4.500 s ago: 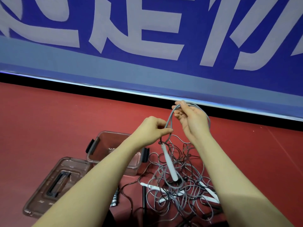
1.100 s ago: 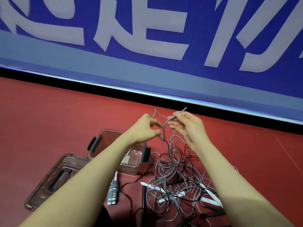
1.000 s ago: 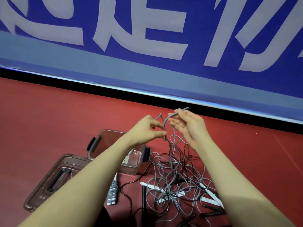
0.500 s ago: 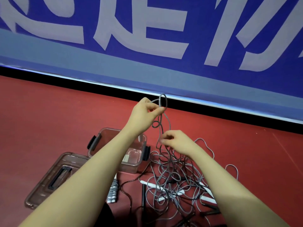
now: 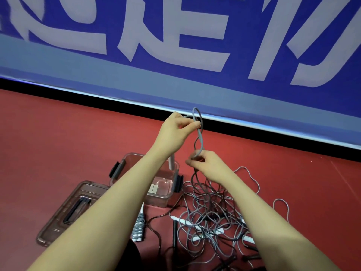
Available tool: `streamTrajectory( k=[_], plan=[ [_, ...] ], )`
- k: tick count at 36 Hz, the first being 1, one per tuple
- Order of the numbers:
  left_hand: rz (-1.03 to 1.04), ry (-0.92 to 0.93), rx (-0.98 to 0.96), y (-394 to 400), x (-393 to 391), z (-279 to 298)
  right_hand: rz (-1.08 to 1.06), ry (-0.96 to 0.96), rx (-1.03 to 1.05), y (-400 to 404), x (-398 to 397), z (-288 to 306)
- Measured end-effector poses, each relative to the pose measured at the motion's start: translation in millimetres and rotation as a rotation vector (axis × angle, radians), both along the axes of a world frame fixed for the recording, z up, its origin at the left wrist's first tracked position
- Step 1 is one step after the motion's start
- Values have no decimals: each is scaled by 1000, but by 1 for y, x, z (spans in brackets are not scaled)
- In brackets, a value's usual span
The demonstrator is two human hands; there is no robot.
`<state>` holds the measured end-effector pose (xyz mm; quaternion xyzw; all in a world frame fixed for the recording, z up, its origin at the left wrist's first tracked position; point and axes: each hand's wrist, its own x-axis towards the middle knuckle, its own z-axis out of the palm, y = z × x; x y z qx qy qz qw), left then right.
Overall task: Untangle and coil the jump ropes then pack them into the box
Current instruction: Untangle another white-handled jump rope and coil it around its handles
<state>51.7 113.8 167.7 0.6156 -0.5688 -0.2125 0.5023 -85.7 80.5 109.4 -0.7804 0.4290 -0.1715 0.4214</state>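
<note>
On the red floor (image 5: 58,153) nearest the camera lies the tangle (image 5: 211,222) of ropes, with a coiled rope (image 5: 139,225) beside the lid (image 5: 66,210); the box (image 5: 127,167) stands open just beyond. Above the tangle the right hand (image 5: 207,163) pinches a grey rope (image 5: 200,141), which runs almost straight up to the left hand (image 5: 175,130), pinching a small loop at its top. The right hand is nearer the heap, so slack probably feeds up through it

Grey rope (image 5: 199,137) pinched between raised left hand (image 5: 176,132) and lower right hand (image 5: 207,163).
</note>
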Motion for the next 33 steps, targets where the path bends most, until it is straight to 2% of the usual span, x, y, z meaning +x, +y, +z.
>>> streamTrajectory(
  k=[2,4,8,11,13,17,22,24,25,28,30,31,33],
  plan=[
    [16,-31,30,-1,2,-4,-12,-12,-21,-1,-1,2],
    [29,-80,106,-3,3,-10,-89,-117,-39,-4,-2,5],
    [-34,-175,363,-2,4,-26,-320,-551,185,-9,-5,22],
    [-136,-213,465,5,0,-34,-380,-750,294,-10,-7,32],
    [-180,-197,440,8,-4,-37,-373,-870,358,-10,-6,39],
    [-147,-141,249,7,-8,-38,-355,-1097,459,-11,-4,52],
    [-68,-156,135,2,-11,-37,-338,-1216,501,-14,-7,57],
    [-11,-178,106,0,-10,-36,-321,-1125,504,-16,-10,53],
    [16,-174,93,-1,-10,-35,-320,-992,471,-18,-12,48],
    [59,-136,59,-3,-9,-27,-208,-322,175,-20,-18,30],
    [66,-115,34,-3,-8,-20,-42,10,103,-17,-19,17],
    [70,-107,19,-4,-8,-17,10,90,116,-15,-18,12],
    [77,-70,-6,-4,-7,-13,23,117,149,-10,-17,7]
  ],
)
